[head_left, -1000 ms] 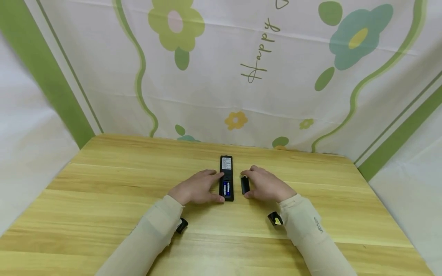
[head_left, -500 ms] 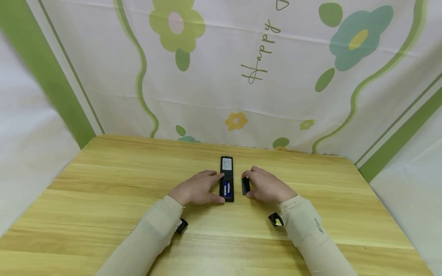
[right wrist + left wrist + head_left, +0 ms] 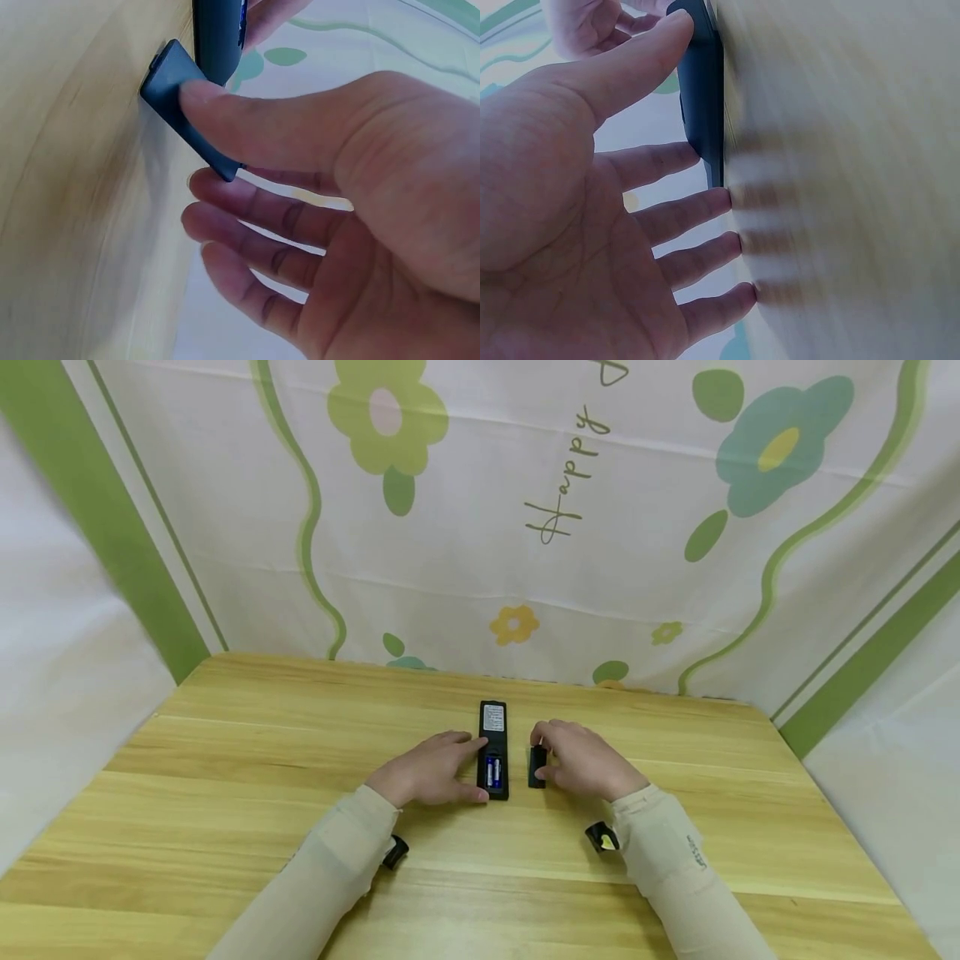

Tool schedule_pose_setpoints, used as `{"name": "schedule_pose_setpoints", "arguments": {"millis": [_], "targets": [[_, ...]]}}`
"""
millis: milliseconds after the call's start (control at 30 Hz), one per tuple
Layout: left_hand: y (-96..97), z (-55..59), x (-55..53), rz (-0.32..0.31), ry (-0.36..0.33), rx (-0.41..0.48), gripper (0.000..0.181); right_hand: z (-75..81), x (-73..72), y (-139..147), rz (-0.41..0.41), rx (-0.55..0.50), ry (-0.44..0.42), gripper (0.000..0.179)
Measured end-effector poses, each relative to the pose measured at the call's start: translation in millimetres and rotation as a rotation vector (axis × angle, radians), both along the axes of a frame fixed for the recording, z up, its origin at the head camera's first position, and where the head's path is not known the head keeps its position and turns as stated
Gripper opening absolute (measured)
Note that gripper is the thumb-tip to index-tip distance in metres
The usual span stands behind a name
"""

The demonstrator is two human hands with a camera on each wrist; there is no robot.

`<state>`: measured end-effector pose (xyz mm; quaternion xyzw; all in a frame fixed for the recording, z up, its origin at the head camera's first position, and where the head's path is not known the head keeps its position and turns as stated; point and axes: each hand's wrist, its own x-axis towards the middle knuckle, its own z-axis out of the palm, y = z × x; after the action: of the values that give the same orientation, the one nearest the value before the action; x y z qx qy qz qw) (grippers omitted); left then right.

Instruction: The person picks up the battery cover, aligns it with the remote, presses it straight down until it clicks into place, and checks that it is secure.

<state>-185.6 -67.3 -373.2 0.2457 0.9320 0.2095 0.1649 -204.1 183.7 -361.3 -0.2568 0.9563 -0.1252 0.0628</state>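
Nudged slightly right since a moment ago, the cover (image 3: 536, 762) tilts, pinched by the right hand (image 3: 583, 763), beside the remote (image 3: 498, 745), which lies on the tabletop (image 3: 480, 877) touched by the relaxed left hand (image 3: 427, 768), so a firm pinch and steady remote look wisest.

On my feed "Happy" (image 3: 555, 522) reads clearly on the curtain (image 3: 435, 568); the white label (image 3: 493, 718) on the remote (image 3: 498, 740) and lettering (image 3: 696, 852) on the right sleeve (image 3: 663, 860) are too small

The left fingers (image 3: 697, 261) are straight and spread; the right fingers (image 3: 240, 239) pinch.
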Motion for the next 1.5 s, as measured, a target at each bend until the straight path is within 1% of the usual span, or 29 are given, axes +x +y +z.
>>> {"name": "schedule_pose_setpoints", "arguments": {"millis": [133, 233, 467, 733, 1000, 1333, 1500], "targets": [[-0.2, -0.5, -0.1, 0.001, -0.001, 0.002, 0.083, 2.3, -0.3, 0, 0.002, -0.049, 0.012, 0.020], [-0.1, -0.7, -0.2, 0.001, -0.002, 0.006, 0.083, 3.6, 0.1, 1, 0.000, -0.088, 0.007, 0.015], [0.5, -0.6, 0.2, -0.005, -0.006, 0.012, 0.083, 5.7, 0.7, 4, 0.028, -0.130, 0.008, 0.015], [0.3, -0.9, -0.6, -0.013, -0.001, 0.009, 0.082, 7.9, 0.7, 5, 0.012, -0.195, -0.014, 0.012], [0.0, -0.4, -1.3, -0.015, -0.002, 0.010, 0.083, 8.8, -1.0, 6, 0.040, -0.228, -0.002, 0.010], [-0.7, -1.5, -0.5, -0.001, -0.005, -0.001, 0.085, 10.7, -1.7, 7, 0.047, -0.268, 0.001, 0.009], [-0.9, -3.7, -1.2, 0.015, -0.009, -0.002, 0.087, 15.1, 0.1, 7, 0.040, -0.312, 0.009, 0.008]]}}
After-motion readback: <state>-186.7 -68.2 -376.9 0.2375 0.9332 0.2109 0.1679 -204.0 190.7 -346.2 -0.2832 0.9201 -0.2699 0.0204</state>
